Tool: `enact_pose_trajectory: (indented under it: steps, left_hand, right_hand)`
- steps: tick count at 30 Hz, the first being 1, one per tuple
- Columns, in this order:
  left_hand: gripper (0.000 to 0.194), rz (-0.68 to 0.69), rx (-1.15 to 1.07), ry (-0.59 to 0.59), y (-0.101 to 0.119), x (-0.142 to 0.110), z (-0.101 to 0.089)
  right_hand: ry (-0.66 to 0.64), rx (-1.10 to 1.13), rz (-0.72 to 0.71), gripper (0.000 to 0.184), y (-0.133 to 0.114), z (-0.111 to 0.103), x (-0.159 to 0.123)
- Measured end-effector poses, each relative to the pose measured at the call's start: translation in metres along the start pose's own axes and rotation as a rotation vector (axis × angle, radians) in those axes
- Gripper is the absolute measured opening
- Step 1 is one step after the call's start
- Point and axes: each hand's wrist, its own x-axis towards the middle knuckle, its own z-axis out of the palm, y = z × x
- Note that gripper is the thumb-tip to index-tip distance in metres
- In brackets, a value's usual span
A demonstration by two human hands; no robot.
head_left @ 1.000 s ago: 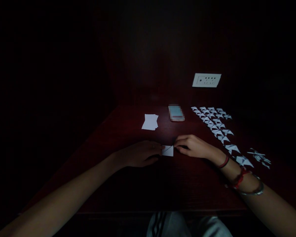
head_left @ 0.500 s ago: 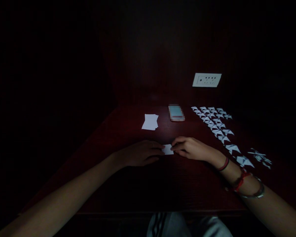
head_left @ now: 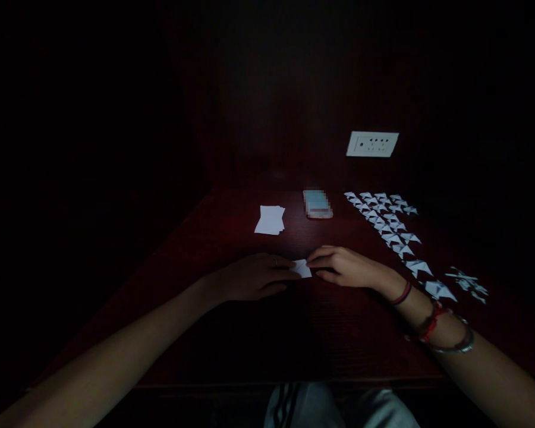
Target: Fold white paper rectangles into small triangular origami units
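Observation:
A small white piece of paper [head_left: 302, 268] with a fold line across it lies on the dark red table between my hands. The fingertips of my left hand [head_left: 263, 276] hold its left side against the table, the thumb lying apart below. On the right side, my right hand [head_left: 339, 266] has its fingertips at the upper right edge of the paper, fingers bent, thumb a little away from the sheet. My fingers cover parts of the paper's edges. Just beyond the hands lies a stack of white paper sheets [head_left: 270, 220].
A phone [head_left: 318, 204] lies behind my right hand. Rows of folded white paper shapes [head_left: 390, 227] run along the right, beside a small pile of thin paper strips [head_left: 468, 284]. A socket panel [head_left: 373, 144] is on the back wall. The surroundings are very dark.
The paper between my hands now shows a slanting fold line and its outline has changed. My right fingertips have shifted slightly left at its upper edge; my left hand stays nearly in place.

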Motion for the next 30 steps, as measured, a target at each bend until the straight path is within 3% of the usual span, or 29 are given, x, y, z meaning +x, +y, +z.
enact_pose_trajectory:
  steps: [9, 18, 30]
  left_hand:
    - [0.027, -0.002, 0.041, 0.046, -0.001, 0.002, 0.005]
    - [0.038, 0.031, 0.111, 0.016, -0.004, 0.003, 0.008]
    - [0.059, 0.032, 0.029, -0.063, -0.011, -0.001, 0.004]
  right_hand:
    - [-0.056, -0.005, -0.010, 0.030, -0.004, -0.006, -0.003]
    - [-0.127, -0.014, -0.038, 0.036, -0.011, -0.011, -0.002]
    - [-0.110, -0.145, -0.058, 0.036, -0.017, -0.008, -0.001]
